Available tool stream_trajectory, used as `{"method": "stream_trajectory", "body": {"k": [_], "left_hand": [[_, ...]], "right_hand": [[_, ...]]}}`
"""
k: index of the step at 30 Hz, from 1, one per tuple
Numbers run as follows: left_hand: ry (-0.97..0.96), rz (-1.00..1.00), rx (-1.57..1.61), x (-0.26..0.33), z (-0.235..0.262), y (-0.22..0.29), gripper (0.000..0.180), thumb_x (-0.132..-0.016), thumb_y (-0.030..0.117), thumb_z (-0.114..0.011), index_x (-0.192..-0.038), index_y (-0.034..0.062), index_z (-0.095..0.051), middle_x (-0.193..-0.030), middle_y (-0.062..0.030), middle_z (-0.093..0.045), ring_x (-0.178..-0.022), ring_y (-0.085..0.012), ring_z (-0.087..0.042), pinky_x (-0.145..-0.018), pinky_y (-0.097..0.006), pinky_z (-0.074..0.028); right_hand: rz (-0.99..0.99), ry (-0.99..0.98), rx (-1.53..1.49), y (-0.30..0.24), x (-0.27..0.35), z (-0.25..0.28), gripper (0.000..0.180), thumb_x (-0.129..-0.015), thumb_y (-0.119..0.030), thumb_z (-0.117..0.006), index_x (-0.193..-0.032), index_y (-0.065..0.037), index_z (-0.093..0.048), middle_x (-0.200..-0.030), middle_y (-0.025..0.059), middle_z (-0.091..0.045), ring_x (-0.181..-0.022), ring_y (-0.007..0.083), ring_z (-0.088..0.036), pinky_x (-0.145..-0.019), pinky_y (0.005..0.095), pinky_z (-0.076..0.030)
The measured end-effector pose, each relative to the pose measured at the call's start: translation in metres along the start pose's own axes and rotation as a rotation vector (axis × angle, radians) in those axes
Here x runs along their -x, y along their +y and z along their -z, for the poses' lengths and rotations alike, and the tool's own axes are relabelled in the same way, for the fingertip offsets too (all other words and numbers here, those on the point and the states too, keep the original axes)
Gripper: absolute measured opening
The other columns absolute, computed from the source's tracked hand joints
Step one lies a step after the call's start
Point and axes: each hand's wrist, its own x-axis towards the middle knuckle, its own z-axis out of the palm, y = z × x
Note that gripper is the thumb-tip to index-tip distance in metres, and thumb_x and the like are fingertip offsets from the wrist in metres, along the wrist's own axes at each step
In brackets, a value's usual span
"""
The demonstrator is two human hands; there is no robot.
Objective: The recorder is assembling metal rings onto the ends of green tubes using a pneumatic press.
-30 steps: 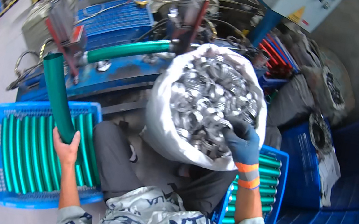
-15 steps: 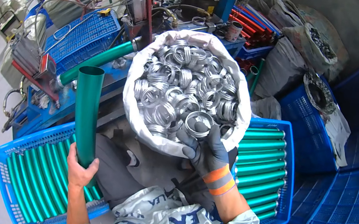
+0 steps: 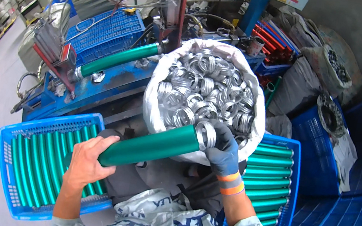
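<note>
Bare left hand wraps the near end of a smooth green tube at centre frame, while the gloved right hand presses a ribbed silver ring onto its far end, seemingly not yet seated. Either side lie blue crates of green tubes; behind, a white sack brims with shiny rings.

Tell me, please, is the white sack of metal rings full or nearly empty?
Full: the white sack stands open, and silver rings are heaped close to its rolled rim.
</note>
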Motion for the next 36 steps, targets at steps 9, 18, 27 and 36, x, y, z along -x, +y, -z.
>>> {"method": "stream_trajectory", "body": {"k": [9, 18, 27, 36], "left_hand": [[-0.055, 0.008, -0.024, 0.005, 0.011, 0.004, 0.078, -0.066, 0.015, -0.089, -0.143, 0.0140, -0.077, -0.103, -0.0112, -0.075, -0.094, -0.0360, -0.075, -0.084, -0.048, -0.063], [0.099, 0.018, -0.062, 0.024, -0.020, -0.011, 0.078, -0.065, 0.015, -0.091, -0.142, 0.0135, -0.079, -0.102, -0.0118, -0.075, -0.094, -0.0368, -0.074, -0.084, -0.048, -0.062], [0.130, 0.303, 0.490, 0.083, -0.028, -0.039, 0.077, -0.076, 0.020, -0.107, -0.145, 0.0043, -0.074, -0.120, -0.0121, -0.086, -0.109, -0.0209, -0.083, -0.100, -0.039, -0.065], [0.425, 0.236, 1.114, 0.080, -0.033, -0.025, 0.078, -0.083, 0.043, -0.099, -0.142, 0.0008, -0.068, -0.126, -0.0110, -0.075, -0.109, -0.0205, -0.071, -0.095, -0.038, -0.057]], "right_hand": [[-0.009, -0.131, 0.442, -0.034, 0.003, -0.018, 0.094, -0.085, -0.003, -0.100, -0.170, 0.001, -0.061, -0.161, 0.0142, -0.068, -0.143, 0.0239, -0.070, -0.123, 0.0411, -0.055], [-0.190, -0.183, 0.625, -0.046, -0.023, -0.025, 0.098, -0.080, 0.000, -0.099, -0.170, -0.001, -0.061, -0.164, 0.0123, -0.067, -0.146, 0.0217, -0.066, -0.126, 0.0394, -0.052], [0.434, -0.355, 1.342, -0.024, -0.110, -0.038, 0.065, -0.100, -0.022, -0.091, -0.162, -0.018, -0.071, -0.151, 0.0189, -0.077, -0.117, 0.0361, -0.083, -0.096, 0.0466, -0.067], [0.411, -0.362, 1.672, -0.020, -0.110, -0.040, 0.036, -0.089, -0.016, -0.084, -0.125, -0.018, -0.087, -0.119, 0.0151, -0.077, -0.094, 0.0422, -0.079, -0.079, 0.0519, -0.066]]}}
